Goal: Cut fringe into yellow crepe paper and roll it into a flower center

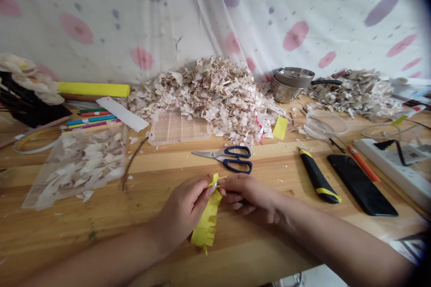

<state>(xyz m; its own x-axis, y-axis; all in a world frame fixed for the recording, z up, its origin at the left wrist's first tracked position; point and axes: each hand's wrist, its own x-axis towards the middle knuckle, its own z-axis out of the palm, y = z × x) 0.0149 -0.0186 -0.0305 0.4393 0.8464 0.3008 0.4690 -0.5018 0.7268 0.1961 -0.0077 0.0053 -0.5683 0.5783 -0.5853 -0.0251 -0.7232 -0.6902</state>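
A yellow paper strip [206,223] with short cuts along its edge hangs down from between my two hands, over the near part of the table. My left hand [186,202] pinches its upper end between thumb and finger. From the other side, my right hand [247,193] has its thumb and forefinger closed at the same upper end, where a thin yellow bit sticks out. The fingertips partly hide that end. Just beyond my hands lie scissors [232,158] with dark blue handles, blades pointing left.
Heaped petal-like scraps [229,98] fill the back. At left lies a clear tray of pale pieces [43,188]; a divided plastic box [180,129] sits mid-table. To the right are a utility knife [318,175], a black phone [362,184] and a power strip [387,166].
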